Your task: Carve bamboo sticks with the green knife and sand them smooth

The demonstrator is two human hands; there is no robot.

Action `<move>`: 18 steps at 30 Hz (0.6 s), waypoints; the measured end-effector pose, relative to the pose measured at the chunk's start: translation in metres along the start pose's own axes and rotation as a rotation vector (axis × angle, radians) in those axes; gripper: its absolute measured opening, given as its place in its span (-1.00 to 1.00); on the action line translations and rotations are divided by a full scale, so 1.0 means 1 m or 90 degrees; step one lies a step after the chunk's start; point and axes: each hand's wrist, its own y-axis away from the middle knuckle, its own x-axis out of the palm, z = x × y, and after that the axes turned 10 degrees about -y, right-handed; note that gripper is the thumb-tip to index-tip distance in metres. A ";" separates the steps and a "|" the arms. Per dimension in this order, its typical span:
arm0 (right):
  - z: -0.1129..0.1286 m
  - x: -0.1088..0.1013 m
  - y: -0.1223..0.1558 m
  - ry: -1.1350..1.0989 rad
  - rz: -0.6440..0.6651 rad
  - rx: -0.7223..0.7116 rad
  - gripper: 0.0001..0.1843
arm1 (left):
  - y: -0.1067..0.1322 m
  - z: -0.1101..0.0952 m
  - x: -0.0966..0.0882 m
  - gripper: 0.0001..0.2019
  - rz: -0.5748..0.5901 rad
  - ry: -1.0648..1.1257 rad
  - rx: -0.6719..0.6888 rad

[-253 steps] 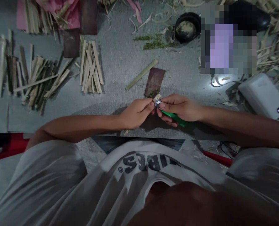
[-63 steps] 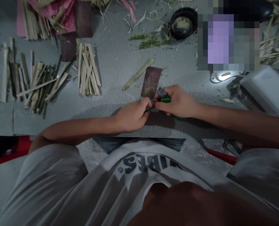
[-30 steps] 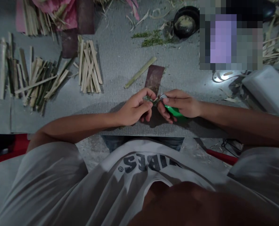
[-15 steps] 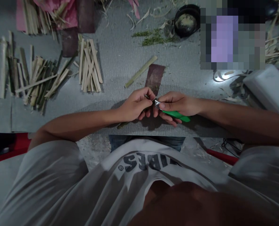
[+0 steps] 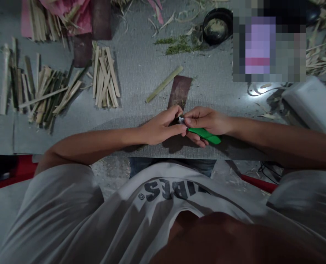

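My right hand (image 5: 207, 123) is closed around a green-handled knife (image 5: 204, 133), its short metal blade (image 5: 181, 120) pointing left. My left hand (image 5: 161, 126) is closed in a pinch right against the blade tip, holding a small thin piece that its fingers almost wholly hide. Both hands rest on the grey mat (image 5: 141, 73) near its front edge. Just beyond the fingers lies a dark brown sandpaper sheet (image 5: 181, 91), and a single pale bamboo strip (image 5: 164, 84) lies slanted to its left.
A bundle of pale bamboo sticks (image 5: 105, 79) and a looser pile of greenish splints (image 5: 42, 93) lie at the left. A black bowl (image 5: 216, 25) and green shavings (image 5: 179, 46) are at the back. A white box (image 5: 311, 102) sits at the right.
My hands have stayed together at the mat's front edge. The left hand's fingers have closed tighter onto the piece at the blade, and the green handle has tilted to lie flatter.
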 end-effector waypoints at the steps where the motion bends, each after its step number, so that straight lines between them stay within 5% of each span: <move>1: -0.001 0.000 0.000 0.000 0.006 -0.008 -0.39 | -0.001 0.003 0.000 -0.52 -0.004 -0.038 0.018; 5: -0.001 0.003 0.000 -0.006 -0.002 -0.007 -0.36 | -0.004 0.007 0.001 -0.30 0.008 -0.085 0.021; 11: 0.000 0.019 0.000 0.002 -0.086 -0.025 -0.31 | -0.004 0.005 0.005 -0.38 -0.026 -0.131 -0.020; 18: -0.018 0.026 -0.002 0.080 -0.148 -0.160 -0.31 | -0.004 0.008 0.004 -0.54 -0.028 -0.172 -0.022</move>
